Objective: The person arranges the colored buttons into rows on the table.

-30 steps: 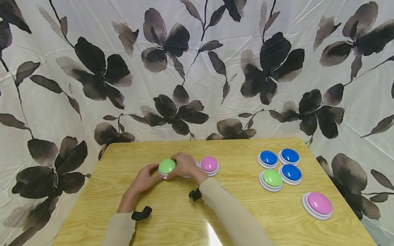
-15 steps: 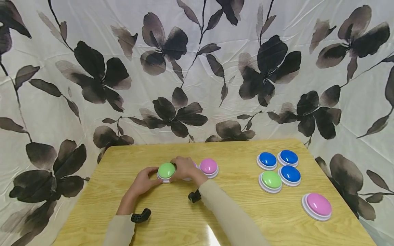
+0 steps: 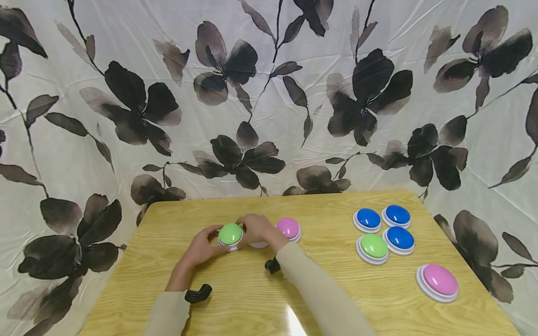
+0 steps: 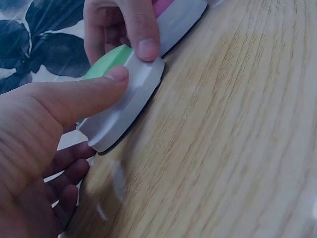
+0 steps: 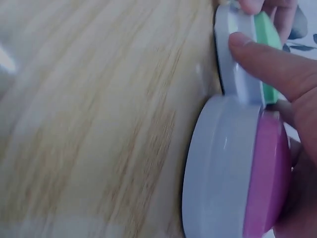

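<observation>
Both hands are on a green dome push button (image 3: 230,234) with a white round base, at the table's left. My left hand (image 3: 201,245) grips its left side, thumb on the base's front. From the right, my right hand (image 3: 258,230) holds the same base between thumb and fingers. In the left wrist view the base (image 4: 124,104) sits at or very near the tabletop; exact contact cannot be told. A pink button (image 5: 267,173) stands against the green one in the right wrist view; in the head view my right hand mostly hides it.
Another pink button (image 3: 288,227) stands just right of my right hand. Farther right, several blue buttons, one of them (image 3: 400,238) nearest, cluster with a second green button (image 3: 374,246). A larger pink button (image 3: 439,280) lies near the right edge. Patterned cloth (image 3: 269,93) hangs behind the table.
The green button and both hands have shifted slightly toward the front of the table over the last second. The hold is the same, and the other buttons have stayed put.
</observation>
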{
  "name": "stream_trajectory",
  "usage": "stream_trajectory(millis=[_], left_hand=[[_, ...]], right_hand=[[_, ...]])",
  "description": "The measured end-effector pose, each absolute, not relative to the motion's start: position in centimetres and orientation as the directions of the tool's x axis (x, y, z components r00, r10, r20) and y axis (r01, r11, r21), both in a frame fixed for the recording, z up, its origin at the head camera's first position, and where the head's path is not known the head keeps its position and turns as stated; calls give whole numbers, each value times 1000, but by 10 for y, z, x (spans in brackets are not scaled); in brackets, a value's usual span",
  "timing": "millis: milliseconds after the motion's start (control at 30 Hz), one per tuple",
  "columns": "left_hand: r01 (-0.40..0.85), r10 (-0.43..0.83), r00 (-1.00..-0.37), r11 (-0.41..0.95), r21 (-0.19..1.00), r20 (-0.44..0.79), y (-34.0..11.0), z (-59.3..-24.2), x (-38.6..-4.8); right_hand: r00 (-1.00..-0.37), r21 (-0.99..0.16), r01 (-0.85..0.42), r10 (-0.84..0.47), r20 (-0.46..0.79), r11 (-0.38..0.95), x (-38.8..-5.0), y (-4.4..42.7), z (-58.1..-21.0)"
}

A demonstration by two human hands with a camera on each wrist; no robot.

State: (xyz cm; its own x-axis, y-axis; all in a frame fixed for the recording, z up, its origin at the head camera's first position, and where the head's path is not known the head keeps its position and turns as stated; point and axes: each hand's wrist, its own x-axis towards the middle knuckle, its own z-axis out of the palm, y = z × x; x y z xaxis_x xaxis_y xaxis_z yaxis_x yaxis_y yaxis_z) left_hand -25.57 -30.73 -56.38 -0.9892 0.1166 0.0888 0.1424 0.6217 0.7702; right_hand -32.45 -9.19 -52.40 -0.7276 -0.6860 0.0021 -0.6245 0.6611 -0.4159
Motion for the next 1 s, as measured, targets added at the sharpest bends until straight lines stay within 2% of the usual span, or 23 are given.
stream_trajectory(millis=[600, 1000], left_hand=[[98, 101, -994, 611, 785, 46, -304, -565, -255], [116, 125, -991, 602, 790, 50, -309, -557, -253]], right_hand=[[-729, -459, -621, -683, 41, 636, -331, -84, -533], [-751, -600, -594, -636, 176, 536, -339, -48, -497]])
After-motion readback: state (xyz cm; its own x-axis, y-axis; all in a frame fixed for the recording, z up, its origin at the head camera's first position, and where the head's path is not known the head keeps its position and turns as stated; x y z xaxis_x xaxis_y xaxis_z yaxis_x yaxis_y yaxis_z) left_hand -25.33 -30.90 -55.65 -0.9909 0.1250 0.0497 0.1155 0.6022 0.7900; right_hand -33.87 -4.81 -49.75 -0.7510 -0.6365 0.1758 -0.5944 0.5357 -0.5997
